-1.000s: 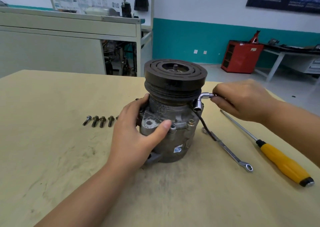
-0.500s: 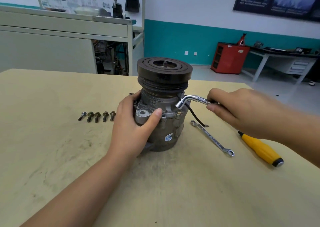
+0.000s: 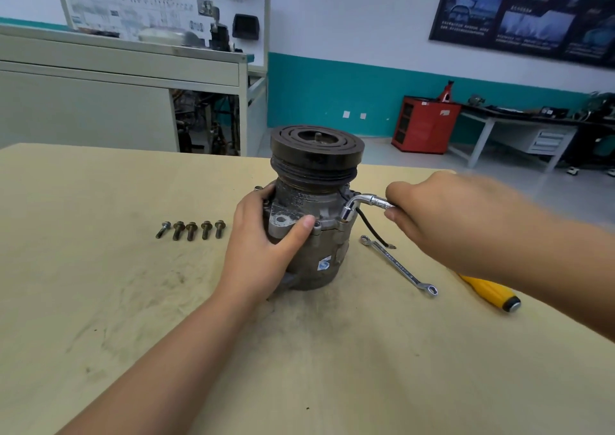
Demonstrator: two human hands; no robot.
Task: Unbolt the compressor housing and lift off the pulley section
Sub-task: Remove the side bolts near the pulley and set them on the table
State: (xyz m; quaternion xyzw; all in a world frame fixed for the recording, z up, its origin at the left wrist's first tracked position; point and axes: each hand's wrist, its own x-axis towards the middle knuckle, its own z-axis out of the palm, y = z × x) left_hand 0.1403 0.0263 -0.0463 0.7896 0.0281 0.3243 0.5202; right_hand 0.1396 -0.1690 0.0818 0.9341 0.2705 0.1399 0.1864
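Compressor (image 3: 309, 238) judged heavy, rigid, greasy: my left hand (image 3: 266, 255) clasps it at nine o'clock; right hand (image 3: 432, 215) grips socket wrench (image 3: 361, 203) at three. Lift pulley (image 3: 316, 155) by rim.

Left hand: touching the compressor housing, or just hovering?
Touching. The head view shows the left hand gripping the compressor housing, thumb pressed across its front flange and fingers curled round the far side, no gap.

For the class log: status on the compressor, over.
Left hand grips compressor housing. Right hand holds socket wrench, socket on its flange. Five bolts out, pulley on.
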